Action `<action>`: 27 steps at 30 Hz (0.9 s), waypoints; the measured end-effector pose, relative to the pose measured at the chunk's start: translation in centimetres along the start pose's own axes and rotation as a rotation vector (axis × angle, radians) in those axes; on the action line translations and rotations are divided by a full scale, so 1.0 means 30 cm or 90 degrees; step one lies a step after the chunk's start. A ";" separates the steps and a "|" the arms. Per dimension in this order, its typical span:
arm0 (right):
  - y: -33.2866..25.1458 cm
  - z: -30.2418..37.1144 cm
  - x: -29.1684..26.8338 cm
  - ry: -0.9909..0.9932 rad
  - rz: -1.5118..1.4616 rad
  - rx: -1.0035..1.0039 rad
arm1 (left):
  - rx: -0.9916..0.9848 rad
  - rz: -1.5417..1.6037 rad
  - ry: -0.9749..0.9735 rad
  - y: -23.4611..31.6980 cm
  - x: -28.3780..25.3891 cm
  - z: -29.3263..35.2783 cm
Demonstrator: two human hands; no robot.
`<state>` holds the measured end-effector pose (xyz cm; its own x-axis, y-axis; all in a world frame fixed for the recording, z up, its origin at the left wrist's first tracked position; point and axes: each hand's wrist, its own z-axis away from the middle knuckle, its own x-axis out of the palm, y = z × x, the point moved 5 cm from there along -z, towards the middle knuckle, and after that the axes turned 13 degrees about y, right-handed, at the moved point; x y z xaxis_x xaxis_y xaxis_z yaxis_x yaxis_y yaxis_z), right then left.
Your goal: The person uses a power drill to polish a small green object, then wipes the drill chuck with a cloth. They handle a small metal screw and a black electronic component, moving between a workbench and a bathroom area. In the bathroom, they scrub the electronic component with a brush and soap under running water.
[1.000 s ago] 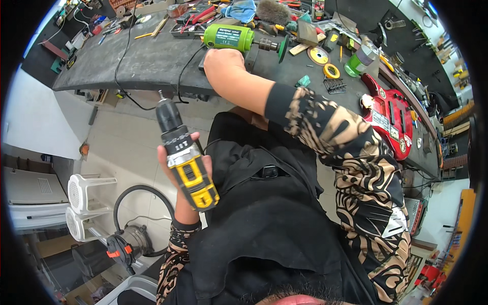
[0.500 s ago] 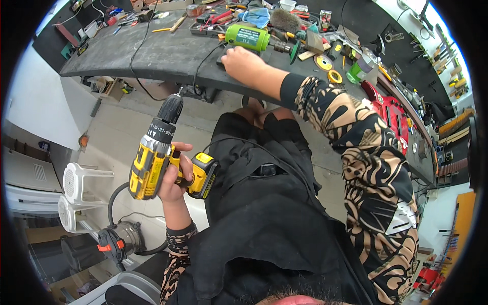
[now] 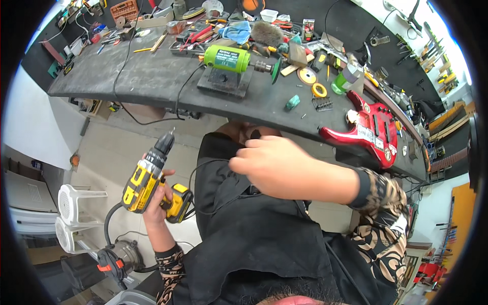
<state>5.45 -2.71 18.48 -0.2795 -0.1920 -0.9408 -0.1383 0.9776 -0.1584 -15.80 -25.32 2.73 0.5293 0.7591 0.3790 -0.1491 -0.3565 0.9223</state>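
There's the yellow-and-black drill point(image 3: 138, 188), out to your left, gripped firmly by your left hand point(image 3: 155, 206), its nose pointing toward the counter point(image 3: 160, 73). Your right hand point(image 3: 272, 166) hangs curled above the black apron point(image 3: 254, 231); whether it pinches anything, I can't tell. Looks like a holding step; moving calls for steering past the black cable point(image 3: 147, 123).

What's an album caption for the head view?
A yellow drill in the left hand; a green motor and red guitar body on the workbench.
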 end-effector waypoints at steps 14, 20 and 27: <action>1.465 -0.457 -0.042 0.087 0.250 0.073 | -0.053 0.168 0.006 -0.042 0.207 -0.166; 1.519 -0.748 0.185 -0.040 0.223 0.005 | -0.097 0.211 -0.007 -0.020 0.254 -0.127; 1.584 -0.735 -0.096 0.369 -0.019 0.164 | -0.126 0.267 -0.114 -0.034 0.324 -0.200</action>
<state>-21.28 42.41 20.28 -0.7579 -0.1641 -0.6314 0.0593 0.9465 -0.3172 -15.51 -14.33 5.94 0.5224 0.4599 0.7180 -0.5266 -0.4883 0.6959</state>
